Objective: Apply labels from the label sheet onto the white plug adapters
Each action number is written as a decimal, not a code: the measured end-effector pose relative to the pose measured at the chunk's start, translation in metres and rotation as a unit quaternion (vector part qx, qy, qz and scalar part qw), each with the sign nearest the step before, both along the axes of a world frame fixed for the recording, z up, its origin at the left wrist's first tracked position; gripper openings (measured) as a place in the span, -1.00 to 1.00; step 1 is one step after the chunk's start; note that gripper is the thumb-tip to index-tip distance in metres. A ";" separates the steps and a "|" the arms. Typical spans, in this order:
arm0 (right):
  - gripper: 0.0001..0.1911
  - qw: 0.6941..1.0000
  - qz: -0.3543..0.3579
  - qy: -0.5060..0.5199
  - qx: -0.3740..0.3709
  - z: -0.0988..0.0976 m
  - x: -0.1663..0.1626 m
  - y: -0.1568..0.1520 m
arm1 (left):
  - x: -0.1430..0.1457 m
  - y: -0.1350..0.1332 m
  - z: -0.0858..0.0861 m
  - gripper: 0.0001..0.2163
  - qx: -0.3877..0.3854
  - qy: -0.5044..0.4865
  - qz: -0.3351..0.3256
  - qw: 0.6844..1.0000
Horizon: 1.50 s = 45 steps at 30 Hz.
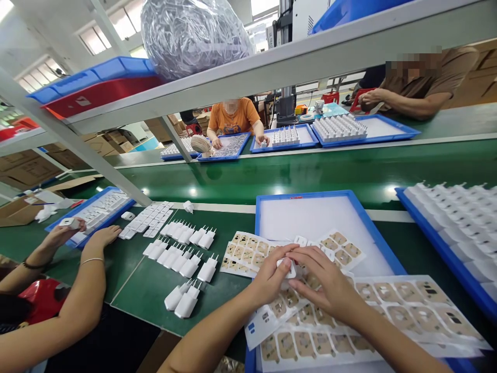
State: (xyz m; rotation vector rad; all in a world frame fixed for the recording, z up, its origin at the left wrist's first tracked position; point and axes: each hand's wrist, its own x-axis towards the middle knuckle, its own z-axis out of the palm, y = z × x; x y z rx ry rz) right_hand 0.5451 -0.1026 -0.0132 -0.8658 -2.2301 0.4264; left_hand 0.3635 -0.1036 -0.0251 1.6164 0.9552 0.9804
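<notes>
A small white charger plug sits between my two hands, above the sticker sheets. My left hand is closed around it, thumb on its face. My right hand reaches over from the other side, its fingertips at the charger's top edge and its thumb apart below. Under my hands lie sheets of tan, rounded stickers on white backing, overlapping across a blue-rimmed tray. More sticker sheets lie behind my left hand. Part of the charger is hidden by my fingers.
Several white chargers with pins lie on the green table at left. A co-worker's hand there holds a white charger by another tray. A full tray stands at right. A shelf beam crosses overhead.
</notes>
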 end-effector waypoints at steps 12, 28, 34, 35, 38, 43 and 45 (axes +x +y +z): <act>-0.68 0.999 -0.002 0.011 -0.034 -0.003 0.000 0.000 | -0.002 0.001 -0.001 -0.47 0.024 0.034 -0.038 0.998; -0.64 0.996 -0.067 0.047 0.030 -0.002 0.008 0.003 | 0.003 0.009 -0.008 -0.52 -0.109 -0.183 -0.043 0.976; -0.60 0.996 -0.086 0.025 -0.013 -0.001 0.005 0.002 | 0.004 0.010 -0.008 -0.49 -0.136 -0.232 -0.019 0.963; -0.58 0.996 -0.085 0.021 -0.025 -0.001 0.005 0.002 | 0.004 0.010 -0.008 -0.49 -0.141 -0.237 -0.019 0.961; -0.54 0.996 -0.073 0.006 -0.048 -0.002 0.006 0.001 | 0.005 0.009 -0.007 -0.49 -0.154 -0.249 -0.023 0.956; -0.52 0.998 -0.051 -0.008 -0.046 -0.004 0.008 0.002 | 0.006 0.009 -0.006 -0.43 -0.173 -0.242 -0.029 0.954; -0.53 0.998 -0.038 -0.005 -0.047 -0.005 0.008 0.001 | 0.006 0.009 -0.005 -0.42 -0.172 -0.236 -0.025 0.956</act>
